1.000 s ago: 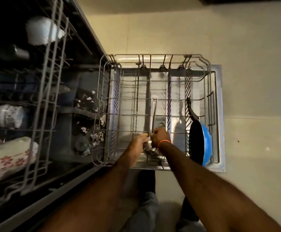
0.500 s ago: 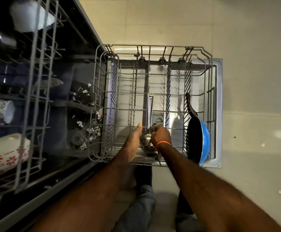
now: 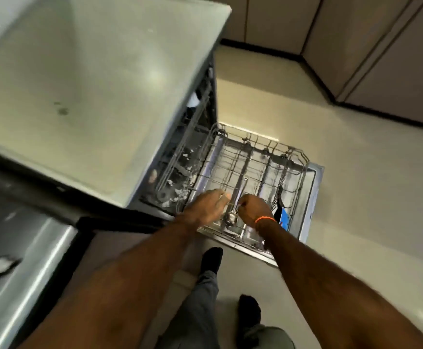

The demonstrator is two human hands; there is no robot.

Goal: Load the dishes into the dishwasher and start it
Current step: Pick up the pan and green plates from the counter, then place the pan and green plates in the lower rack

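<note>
Fingers [image 3: 242,203] of the right hand [image 3: 254,210] curl around the steel ladle [image 3: 233,212] lying in the pulled-out lower rack [image 3: 303,172]; left hand [image 3: 206,206], fingers extended, rests beside it. Blue pan [image 3: 283,217] stands at the rack's right side.

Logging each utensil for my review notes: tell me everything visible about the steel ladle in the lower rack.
The ladle looks like shiny stainless steel: a round bowl at the near end and a long flat handle running away from the person. It lies across the wires of the pulled-out lower rack, near its front edge, bowl down. The right hand curls around the handle just above the bowl; the left hand lies alongside with fingers extended, contact unclear.
</note>
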